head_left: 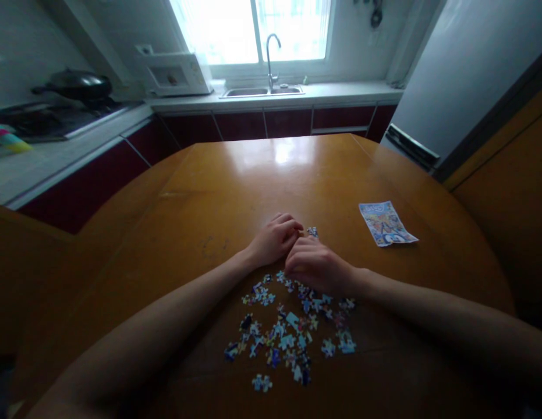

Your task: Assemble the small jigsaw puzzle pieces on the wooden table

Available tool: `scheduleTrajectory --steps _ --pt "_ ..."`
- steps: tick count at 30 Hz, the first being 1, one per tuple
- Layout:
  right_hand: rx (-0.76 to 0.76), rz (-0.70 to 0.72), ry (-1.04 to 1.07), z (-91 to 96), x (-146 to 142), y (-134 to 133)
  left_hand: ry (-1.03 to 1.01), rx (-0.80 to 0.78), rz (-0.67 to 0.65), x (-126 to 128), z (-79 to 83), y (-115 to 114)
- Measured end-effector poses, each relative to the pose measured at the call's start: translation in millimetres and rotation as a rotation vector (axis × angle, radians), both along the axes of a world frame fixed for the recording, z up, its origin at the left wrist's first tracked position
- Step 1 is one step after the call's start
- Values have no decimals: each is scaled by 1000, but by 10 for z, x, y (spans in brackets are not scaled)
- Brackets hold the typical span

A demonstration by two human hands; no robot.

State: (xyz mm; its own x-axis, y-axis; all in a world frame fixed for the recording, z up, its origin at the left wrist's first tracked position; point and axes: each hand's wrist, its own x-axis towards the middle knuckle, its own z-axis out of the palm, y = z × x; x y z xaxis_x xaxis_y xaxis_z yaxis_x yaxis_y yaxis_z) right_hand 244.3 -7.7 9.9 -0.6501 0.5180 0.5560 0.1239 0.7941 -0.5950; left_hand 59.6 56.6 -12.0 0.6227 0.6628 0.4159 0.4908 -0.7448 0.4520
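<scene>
My left hand [277, 238] and my right hand [316, 265] meet over the middle of the wooden table, fingertips close together. The fingers of both hands are curled and closed, and whatever they grip is hidden behind them. Just past the right hand's knuckles shows a small patch of jigsaw puzzle [312, 231], partly covered by the hand. Many loose jigsaw pieces [288, 341], mostly light blue with some dark blue and mixed colours, lie scattered between my forearms. A few of them reach under the right hand and wrist.
A creased printed picture sheet [386, 224] lies on the table [201, 174] to the right. Beyond the table's far edge are a counter with a sink [248, 92], a white microwave [179, 74] and a stove with a black pan [81, 84]. A fridge [475, 75] stands at right.
</scene>
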Motion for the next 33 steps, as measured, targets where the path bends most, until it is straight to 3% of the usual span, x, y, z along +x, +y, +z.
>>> scheduleTrajectory --steps 4,7,12,19,29,33 --pt "-176 -501 201 0 222 388 49 4 -30 4 49 -41" --pt "-271 -666 194 -79 393 635 87 26 -51 8 73 -71" --pt "-368 -616 108 -199 478 740 153 45 -127 1 108 -95" --pt "-402 -562 55 -225 453 718 214 30 -191 4 160 -124" --pt "-195 -588 -86 -284 449 734 215 34 -179 0 123 -117" --pt "-187 -606 -106 -299 448 733 207 31 -184 2 126 -115"
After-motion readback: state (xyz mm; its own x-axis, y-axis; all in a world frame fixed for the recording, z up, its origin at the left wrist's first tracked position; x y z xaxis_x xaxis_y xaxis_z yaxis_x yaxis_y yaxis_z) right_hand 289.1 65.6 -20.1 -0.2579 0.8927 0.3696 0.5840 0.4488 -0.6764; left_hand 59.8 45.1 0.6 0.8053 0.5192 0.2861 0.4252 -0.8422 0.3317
